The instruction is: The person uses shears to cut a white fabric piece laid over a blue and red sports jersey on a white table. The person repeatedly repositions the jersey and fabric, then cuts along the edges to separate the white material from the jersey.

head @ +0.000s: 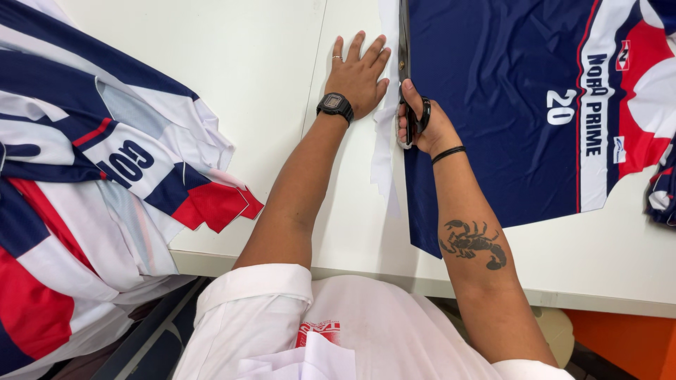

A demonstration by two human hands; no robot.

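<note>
While our right hand [422, 127] works the scissors [406, 77] along the edge of the navy fabric panel [500, 119], the chief risk we judge is a wandering cut — the blades point straight away from the grip, and if the cloth creeps sideways on the smooth white table [232, 77], the edge could come out crooked or bite into the printed part further to the right of the grip. A second risk lies just to the left of the blades: our left hand [358, 74] lies flat there, fingers spread, pressing the white trimmed strip [384, 148], and its fingertips sit near the cutting line.

Our right hand is clenched around the black scissor handles, thumb through one loop, fingers through the other; the loops stand close together, so the blades look nearly closed, though their tips run out of view at the top. Our left hand grasps nothing — it rests open on the strip and table. Well to the left of both hands lies a pile of striped red, white and navy pieces [91, 183], partly hanging over the table edge.
</note>
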